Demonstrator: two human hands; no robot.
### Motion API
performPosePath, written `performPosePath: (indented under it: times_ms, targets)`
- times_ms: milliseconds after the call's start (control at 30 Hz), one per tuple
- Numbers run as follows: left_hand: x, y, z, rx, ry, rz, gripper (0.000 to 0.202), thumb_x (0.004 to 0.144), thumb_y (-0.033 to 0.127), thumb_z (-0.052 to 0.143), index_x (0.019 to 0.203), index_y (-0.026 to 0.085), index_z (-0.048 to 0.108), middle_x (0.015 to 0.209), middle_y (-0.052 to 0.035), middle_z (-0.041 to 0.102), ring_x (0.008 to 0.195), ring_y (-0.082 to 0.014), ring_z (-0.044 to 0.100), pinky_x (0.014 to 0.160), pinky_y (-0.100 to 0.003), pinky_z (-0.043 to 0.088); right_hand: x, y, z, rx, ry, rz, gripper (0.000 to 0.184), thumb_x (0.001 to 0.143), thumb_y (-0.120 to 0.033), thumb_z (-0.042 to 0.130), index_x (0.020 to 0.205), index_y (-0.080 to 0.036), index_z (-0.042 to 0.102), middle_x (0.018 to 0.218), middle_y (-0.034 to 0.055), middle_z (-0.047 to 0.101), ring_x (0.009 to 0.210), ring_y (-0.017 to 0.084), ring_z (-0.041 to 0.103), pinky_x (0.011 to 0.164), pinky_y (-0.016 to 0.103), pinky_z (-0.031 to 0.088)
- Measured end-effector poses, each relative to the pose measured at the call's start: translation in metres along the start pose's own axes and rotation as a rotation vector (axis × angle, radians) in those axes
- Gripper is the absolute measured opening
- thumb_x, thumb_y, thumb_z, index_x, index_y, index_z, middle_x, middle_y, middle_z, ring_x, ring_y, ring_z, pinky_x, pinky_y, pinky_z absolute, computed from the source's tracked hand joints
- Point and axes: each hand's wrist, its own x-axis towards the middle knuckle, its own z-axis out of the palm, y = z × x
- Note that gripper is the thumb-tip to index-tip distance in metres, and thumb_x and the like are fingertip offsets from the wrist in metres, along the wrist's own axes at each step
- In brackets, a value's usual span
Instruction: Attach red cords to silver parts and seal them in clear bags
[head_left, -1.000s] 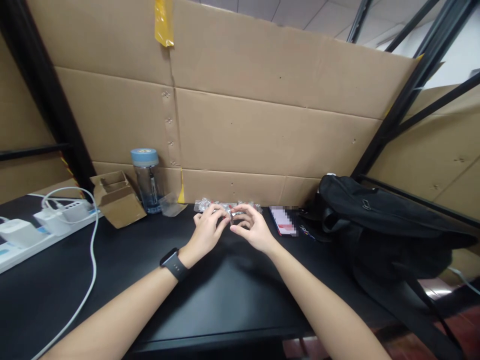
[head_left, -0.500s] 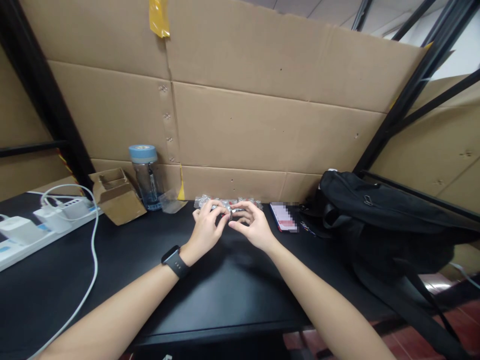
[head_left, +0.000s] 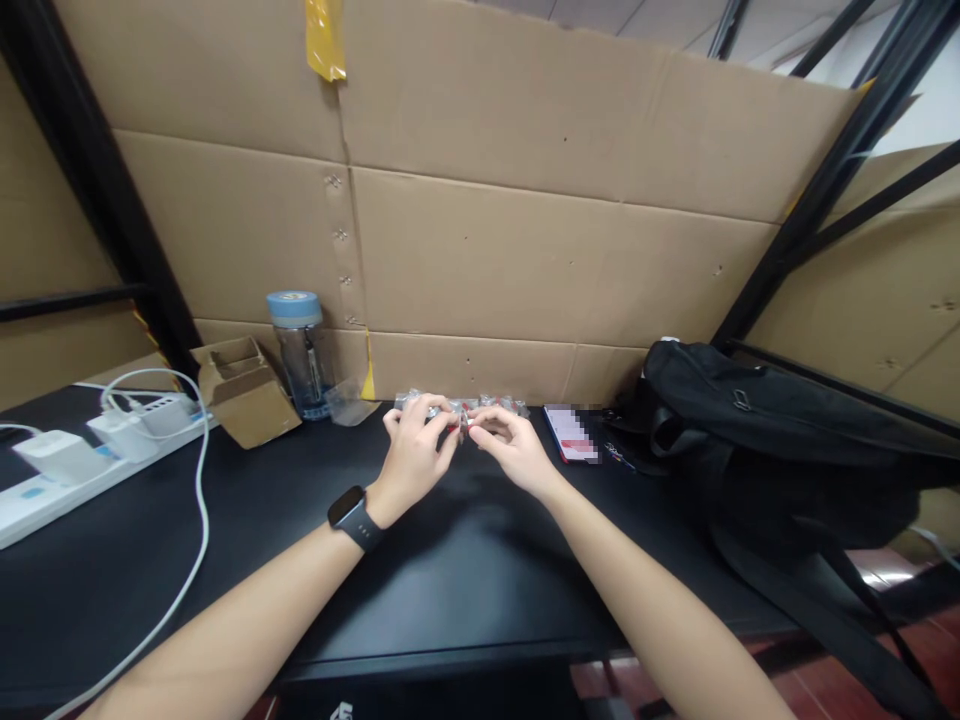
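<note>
Small item (head_left: 463, 424) is pinched in fingertips of L hand (head_left: 414, 448) & R hand (head_left: 519, 452); front tbl (head_left: 450, 590) edge is kept well apart; R side is bounded by phone (head_left: 568, 434).

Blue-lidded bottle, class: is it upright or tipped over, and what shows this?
Upright: the bottle stands with its base on the black table and its blue lid on top.

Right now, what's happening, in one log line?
left hand: fingertips on small shiny item, partly hidden | right hand: fingertips on same item | behind: clear plastic packets | right: smartphone
</note>
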Motion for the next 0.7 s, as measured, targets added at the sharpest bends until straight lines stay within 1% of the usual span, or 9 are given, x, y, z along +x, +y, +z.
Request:
performPosePath:
  times_ms: [100, 233, 300, 367, 433, 500, 533, 633, 700]
  targets:
    - [-0.001, -0.001, 0.001, -0.011, -0.009, 0.000, 0.008, 0.093, 0.024, 0.061, 0.095, 0.023, 0.069, 0.114, -0.0072, 0.065, 0.110, -0.0251, 0.057, 0.086, -0.040, 0.028, 0.001, 0.001, -0.004, -0.158, -0.006, -0.063, 0.019, 0.091, -0.039, 0.065, 0.089, -0.021, 0.068, 0.116, 0.0084, 0.066, 0.109, 0.023, 0.064, 0.075, 0.029, 0.055]
    - [0.000, 0.002, 0.000, -0.042, -0.049, 0.005, 0.012, 0.096, 0.029, 0.058, 0.096, 0.024, 0.069, 0.113, -0.0067, 0.065, 0.109, -0.0241, 0.058, 0.088, -0.040, 0.028, 0.001, 0.002, -0.006, -0.265, -0.008, -0.113, 0.014, 0.093, -0.034, 0.061, 0.089, -0.021, 0.066, 0.116, 0.0092, 0.064, 0.111, 0.022, 0.062, 0.079, 0.031, 0.055]
    - [0.005, 0.001, -0.003, -0.037, -0.049, -0.050, 0.015, 0.098, 0.029, 0.053, 0.100, 0.024, 0.067, 0.114, -0.0067, 0.065, 0.109, -0.0237, 0.058, 0.088, -0.039, 0.028, 0.001, 0.002, -0.009, -0.374, -0.035, -0.129, 0.013, 0.094, -0.030, 0.060, 0.088, -0.021, 0.066, 0.117, 0.0096, 0.063, 0.109, 0.022, 0.062, 0.082, 0.033, 0.054]
    - [0.011, -0.006, -0.006, -0.015, -0.044, -0.141, 0.018, 0.099, 0.026, 0.048, 0.105, 0.024, 0.065, 0.114, -0.0065, 0.065, 0.109, -0.0233, 0.058, 0.086, -0.039, 0.029, 0.000, 0.001, -0.014, -0.540, -0.101, -0.159, 0.011, 0.093, -0.026, 0.060, 0.085, -0.020, 0.065, 0.119, 0.0095, 0.062, 0.112, 0.023, 0.060, 0.091, 0.038, 0.052]
    - [0.016, -0.022, -0.008, 0.023, -0.083, -0.199, 0.021, 0.099, 0.021, 0.044, 0.108, 0.025, 0.063, 0.114, -0.0063, 0.064, 0.108, -0.0235, 0.058, 0.084, -0.038, 0.030, -0.001, 0.000, -0.022, -0.692, -0.176, -0.197, 0.009, 0.091, -0.021, 0.060, 0.083, -0.020, 0.064, 0.121, 0.0092, 0.061, 0.117, 0.025, 0.057, 0.101, 0.043, 0.046]
    - [0.015, -0.046, -0.007, 0.093, -0.192, -0.184, 0.024, 0.096, 0.016, 0.044, 0.105, 0.025, 0.064, 0.113, -0.0065, 0.065, 0.108, -0.0251, 0.057, 0.084, -0.038, 0.030, -0.002, -0.001, -0.029, -0.772, -0.234, -0.219, 0.010, 0.090, -0.018, 0.059, 0.082, -0.020, 0.063, 0.119, 0.0089, 0.062, 0.118, 0.025, 0.056, 0.105, 0.043, 0.044]
    - [0.014, -0.058, -0.005, 0.126, -0.272, -0.148, 0.025, 0.094, 0.015, 0.046, 0.105, 0.026, 0.065, 0.114, -0.0065, 0.065, 0.110, -0.0259, 0.056, 0.084, -0.039, 0.031, -0.002, -0.001, -0.032, -0.786, -0.253, -0.220, 0.010, 0.090, -0.017, 0.059, 0.082, -0.020, 0.063, 0.118, 0.0088, 0.062, 0.118, 0.024, 0.057, 0.105, 0.042, 0.044]
    - [0.004, -0.093, 0.003, 0.171, -0.485, -0.078, 0.025, 0.089, 0.020, 0.056, 0.109, 0.029, 0.066, 0.124, -0.0069, 0.064, 0.115, -0.0293, 0.052, 0.088, -0.042, 0.031, -0.001, -0.001, -0.038, -0.797, -0.302, -0.199, 0.009, 0.088, -0.017, 0.061, 0.081, -0.020, 0.064, 0.118, 0.0087, 0.062, 0.118, 0.024, 0.057, 0.104, 0.040, 0.045]
    - [-0.002, -0.107, 0.008, 0.168, -0.568, -0.075, 0.020, 0.089, 0.026, 0.059, 0.107, 0.029, 0.068, 0.124, -0.0068, 0.064, 0.116, -0.0305, 0.051, 0.089, -0.042, 0.031, 0.000, 0.000, -0.038, -0.791, -0.341, -0.175, 0.008, 0.087, -0.016, 0.062, 0.080, -0.020, 0.065, 0.118, 0.0085, 0.063, 0.115, 0.023, 0.059, 0.102, 0.039, 0.045]
